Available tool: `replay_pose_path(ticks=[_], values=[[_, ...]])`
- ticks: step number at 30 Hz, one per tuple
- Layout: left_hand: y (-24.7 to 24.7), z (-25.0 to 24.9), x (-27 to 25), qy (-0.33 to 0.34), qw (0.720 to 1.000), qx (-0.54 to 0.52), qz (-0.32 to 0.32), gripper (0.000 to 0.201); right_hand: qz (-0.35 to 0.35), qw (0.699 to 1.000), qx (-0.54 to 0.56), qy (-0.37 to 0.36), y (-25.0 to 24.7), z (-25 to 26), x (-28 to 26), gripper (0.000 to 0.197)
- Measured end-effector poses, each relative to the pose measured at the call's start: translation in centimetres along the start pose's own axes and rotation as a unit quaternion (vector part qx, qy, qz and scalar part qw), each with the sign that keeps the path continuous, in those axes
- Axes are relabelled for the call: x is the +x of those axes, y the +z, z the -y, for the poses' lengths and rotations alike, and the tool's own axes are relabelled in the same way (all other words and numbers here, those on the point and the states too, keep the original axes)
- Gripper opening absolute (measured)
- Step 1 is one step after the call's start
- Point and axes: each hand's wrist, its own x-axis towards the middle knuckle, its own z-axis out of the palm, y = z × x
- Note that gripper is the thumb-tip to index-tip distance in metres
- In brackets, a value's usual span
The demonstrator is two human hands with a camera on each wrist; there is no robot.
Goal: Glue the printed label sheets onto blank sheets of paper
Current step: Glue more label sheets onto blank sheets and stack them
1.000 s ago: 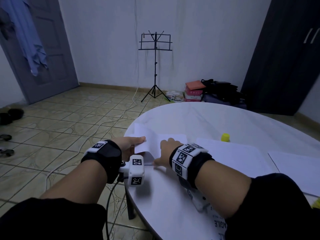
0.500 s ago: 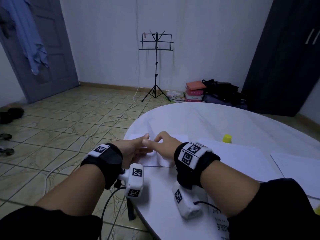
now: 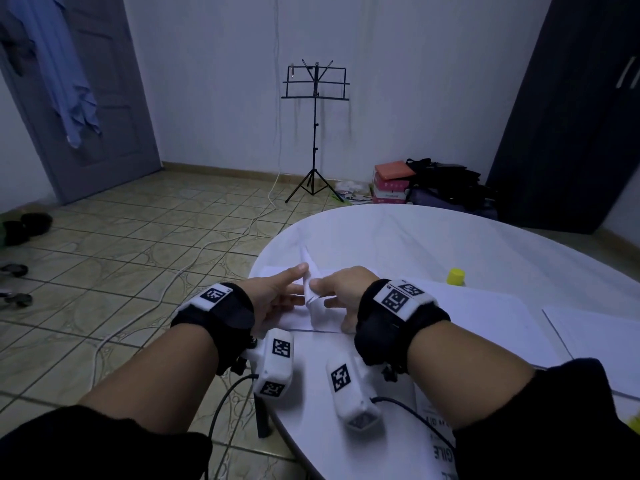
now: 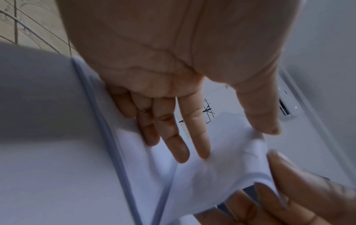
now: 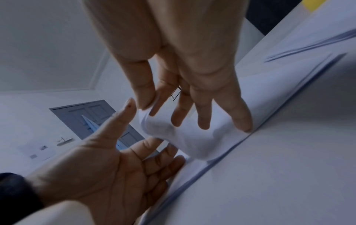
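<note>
On the left part of the round white table (image 3: pixel 415 244), a white sheet of paper (image 3: pixel 317 313) stands curled up between my hands. My right hand (image 3: pixel 318 284) pinches its raised edge between thumb and forefinger, as the right wrist view shows (image 5: pixel 149 106); the other fingers (image 5: pixel 242 121) lie straight on the sheet (image 5: pixel 183 137). My left hand (image 3: pixel 298 282) is open, its fingers (image 4: pixel 181 152) flat on the paper (image 4: pixel 221 167) and its thumb tip touching the lifted edge. Whether this sheet is printed cannot be seen. A yellow glue cap (image 3: pixel 455 276) stands further right.
More white sheets (image 3: pixel 485 313) (image 3: pixel 595 337) lie to the right on the table. The table's left edge is just beside my left wrist. On the floor beyond stand a music stand (image 3: pixel 314 133) and a pile of boxes and bags (image 3: pixel 429 185).
A second ago my left hand held up the sheet's flap and my right hand rested on it. The hands then met, and now the right pinches the raised edge while the left is flat.
</note>
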Motion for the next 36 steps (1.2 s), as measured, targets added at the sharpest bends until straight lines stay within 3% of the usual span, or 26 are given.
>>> replay_pose_path(ticks=[3,9,14,16,17,19,20,21,22,24,25,26,28,29,33,36], values=[[0.2,-0.3,0.2,-0.018,1.000,0.021,0.008,0.052,-0.003,1.000,-0.024,-0.001,0.1,-0.1,-0.1,0.025],[-1.3,-1.1,0.4,-0.040,0.996,0.040,-0.065,0.015,-0.003,1.000,-0.008,-0.011,0.1,0.0,-0.1,0.029],[-3.9,-0.9,0.0,-0.053,0.977,0.147,-0.145,0.021,-0.042,0.999,0.020,0.023,-0.4,-0.2,0.7,0.024],[-4.3,-1.0,0.0,-0.059,0.948,0.258,-0.178,0.023,-0.064,0.994,0.067,0.054,-0.8,-0.1,0.7,0.019],[-4.6,-1.1,0.1,-0.075,0.917,0.347,-0.181,0.022,-0.071,0.991,0.091,0.064,-1.1,-0.1,0.8,0.017],[-4.6,-1.5,0.3,-0.093,0.824,0.524,-0.193,0.024,-0.080,0.986,0.124,0.080,-1.4,-0.1,0.8,0.016],[-4.5,-1.8,0.7,-0.077,0.791,0.569,-0.213,0.028,-0.080,0.985,0.129,0.086,-1.4,-0.1,0.8,0.016],[-4.2,-2.3,0.8,-0.045,0.780,0.581,-0.227,0.030,-0.077,0.985,0.132,0.085,-1.4,-0.2,0.7,0.015],[-3.7,-2.7,0.9,-0.009,0.800,0.553,-0.233,0.032,-0.069,0.986,0.131,0.081,-1.3,-0.3,0.7,0.015],[-2.1,-3.2,0.6,0.033,0.912,0.369,-0.178,0.045,-0.033,0.992,0.106,0.060,-1.0,-0.5,0.4,0.023],[-1.2,-3.4,0.3,0.013,0.960,0.249,-0.126,0.059,-0.006,0.996,0.082,0.046,-0.8,-0.4,0.2,0.032],[-0.6,-3.4,0.0,-0.028,0.983,0.167,-0.074,0.073,0.019,0.998,0.047,0.030,-0.6,-0.3,-0.1,0.042],[0.0,-3.6,-0.3,-0.084,0.987,0.135,-0.008,0.086,0.036,0.999,-0.033,-0.007,0.1,0.1,-0.8,0.056],[0.1,-3.5,0.0,-0.091,0.985,0.145,-0.007,0.083,0.024,0.996,-0.085,-0.032,0.5,0.1,-1.1,0.054],[-1.2,-2.7,1.3,-0.109,0.988,0.092,-0.053,0.036,-0.020,0.954,-0.280,-0.105,1.8,-0.1,-2.5,0.029],[-2.3,-2.4,1.6,-0.108,0.992,0.041,-0.046,0.035,0.046,0.936,-0.328,-0.120,2.4,-0.3,-3.7,0.027]])
